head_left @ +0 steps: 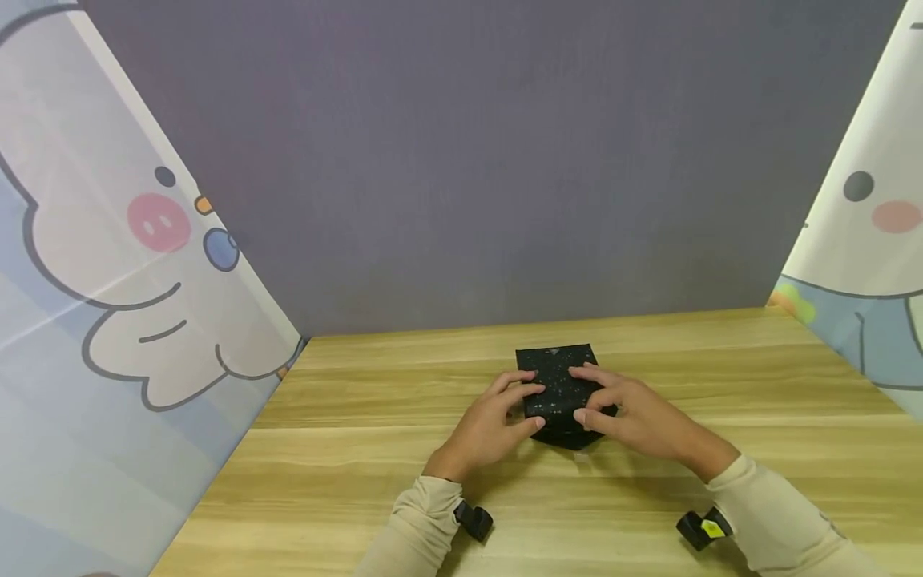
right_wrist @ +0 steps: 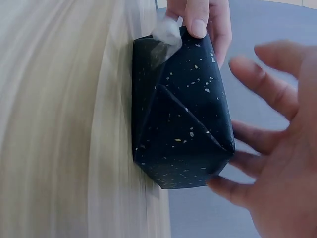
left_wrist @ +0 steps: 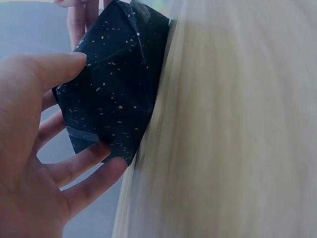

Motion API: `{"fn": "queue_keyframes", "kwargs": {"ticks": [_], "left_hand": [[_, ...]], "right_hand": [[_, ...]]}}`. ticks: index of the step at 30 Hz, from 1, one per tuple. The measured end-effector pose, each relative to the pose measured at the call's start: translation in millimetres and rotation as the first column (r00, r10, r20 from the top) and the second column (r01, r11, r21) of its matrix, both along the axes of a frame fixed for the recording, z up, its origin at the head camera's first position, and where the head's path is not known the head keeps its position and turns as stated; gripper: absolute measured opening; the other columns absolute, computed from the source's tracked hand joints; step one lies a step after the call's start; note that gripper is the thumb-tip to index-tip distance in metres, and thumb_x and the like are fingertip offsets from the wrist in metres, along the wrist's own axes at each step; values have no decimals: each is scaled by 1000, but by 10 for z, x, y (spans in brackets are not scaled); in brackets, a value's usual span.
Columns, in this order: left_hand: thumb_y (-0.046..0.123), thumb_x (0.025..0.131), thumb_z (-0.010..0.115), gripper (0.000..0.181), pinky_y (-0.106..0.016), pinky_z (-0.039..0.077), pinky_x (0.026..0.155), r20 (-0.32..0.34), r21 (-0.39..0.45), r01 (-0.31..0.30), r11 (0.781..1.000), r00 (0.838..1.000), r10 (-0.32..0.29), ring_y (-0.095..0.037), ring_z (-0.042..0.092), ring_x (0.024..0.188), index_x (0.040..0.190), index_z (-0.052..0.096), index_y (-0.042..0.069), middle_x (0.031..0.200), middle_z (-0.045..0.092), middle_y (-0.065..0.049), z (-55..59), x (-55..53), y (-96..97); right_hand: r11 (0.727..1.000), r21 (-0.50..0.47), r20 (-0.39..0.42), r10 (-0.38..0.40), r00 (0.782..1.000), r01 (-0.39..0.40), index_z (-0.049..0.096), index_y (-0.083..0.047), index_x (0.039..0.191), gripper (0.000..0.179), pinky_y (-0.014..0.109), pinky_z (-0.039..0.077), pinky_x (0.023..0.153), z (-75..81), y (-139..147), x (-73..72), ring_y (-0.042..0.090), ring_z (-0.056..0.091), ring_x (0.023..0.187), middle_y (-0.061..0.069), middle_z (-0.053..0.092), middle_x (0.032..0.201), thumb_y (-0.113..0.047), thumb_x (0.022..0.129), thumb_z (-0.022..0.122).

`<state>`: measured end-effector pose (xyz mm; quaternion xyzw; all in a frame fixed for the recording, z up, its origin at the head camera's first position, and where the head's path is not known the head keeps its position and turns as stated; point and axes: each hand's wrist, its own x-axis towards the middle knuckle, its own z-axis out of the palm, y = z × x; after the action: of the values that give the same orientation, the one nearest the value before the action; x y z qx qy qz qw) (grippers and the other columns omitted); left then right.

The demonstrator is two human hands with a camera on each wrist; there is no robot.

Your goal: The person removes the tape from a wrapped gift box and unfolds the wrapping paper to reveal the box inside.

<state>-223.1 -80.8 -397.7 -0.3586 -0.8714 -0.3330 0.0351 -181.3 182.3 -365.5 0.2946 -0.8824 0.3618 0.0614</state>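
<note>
A box wrapped in black speckled paper [head_left: 558, 385] sits on the wooden table between both hands. My left hand [head_left: 493, 425] holds its left side. In the left wrist view the thumb rests on one edge of the wrapped box [left_wrist: 111, 84], and bent fingers reach around its end. At the opposite side, my right hand [head_left: 627, 413] has its fingers spread. The right wrist view shows that hand's thumb apart from the box [right_wrist: 185, 119], with some fingertips at its far edge. A clear strip, seemingly tape [right_wrist: 167, 37], sticks up from the paper.
The wood-grain table [head_left: 346, 449] spreads out around the hands. Behind it stands a plain grey panel [head_left: 469, 160]. Cartoon-printed sheets border the left side [head_left: 94, 336] and the right side [head_left: 865, 248]. Each wrist wears a black strapped device.
</note>
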Motion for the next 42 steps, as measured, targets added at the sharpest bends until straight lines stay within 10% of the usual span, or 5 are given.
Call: {"fn": "queue_keyframes", "kwargs": {"ticks": [11,22,29,37,42], "left_hand": [[43,100,62,47,-31,49,96,-31,-35,-8,999,999,7,-7,53,122,144,56,26,154,37,10,5,46,21],[53,103,47,45,-29,49,96,-251,-105,-33,994,968,6,-4,55,123,133,66,26,140,54,14,128,106,113],[45,103,51,37,-33,43,106,-290,-62,20,998,956,-38,-3,55,122,124,72,22,131,62,14,104,114,115],[37,102,56,27,-21,40,90,-358,17,110,994,929,-97,-1,52,102,112,77,23,116,69,15,94,98,108],[31,103,56,25,-28,43,96,-352,71,54,996,936,-26,-7,55,110,110,77,20,118,68,11,70,80,80]], "right_hand": [[985,53,-31,-162,986,164,62,-28,86,14,64,44,97,-55,3,-23,49,45,132,24,47,146,-23,96,71],[963,26,-15,-267,964,267,68,-13,106,14,69,39,97,-37,178,-111,54,42,130,31,45,144,-25,100,65],[955,7,-12,-296,955,296,68,-8,115,22,57,50,85,-81,217,-127,39,58,107,25,55,130,-24,101,64],[932,-23,14,-361,932,362,67,-4,123,31,55,55,83,-103,215,-127,47,63,109,26,56,131,-26,102,63],[930,-17,31,-367,930,368,68,-7,126,32,53,55,81,-122,207,-129,41,66,107,21,65,125,-27,102,62]]}}
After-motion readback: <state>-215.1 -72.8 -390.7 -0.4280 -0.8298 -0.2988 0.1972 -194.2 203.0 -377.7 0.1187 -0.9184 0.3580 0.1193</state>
